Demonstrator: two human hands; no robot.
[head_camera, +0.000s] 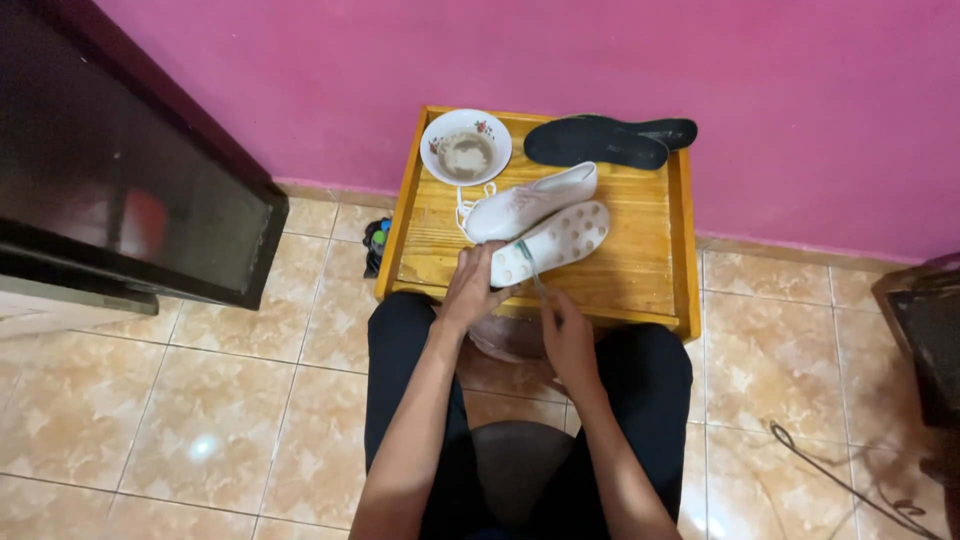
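Two white shoes lie on a small wooden table (640, 285). One shoe (555, 242) is turned sole up, showing its studded underside; the other shoe (528, 200) lies on its side behind it. My left hand (472, 282) grips the near end of the upturned shoe. My right hand (565, 330) holds a thin toothbrush (530, 265) whose head rests on that sole. My black-trousered legs sit under the table's near edge.
A white bowl (466, 146) with murky water stands at the table's back left, with white laces (470, 200) below it. Two black insoles (605, 140) lie at the back right. A dark cabinet (120, 180) is at left, a pink wall behind, a cable (840, 470) on the tiles.
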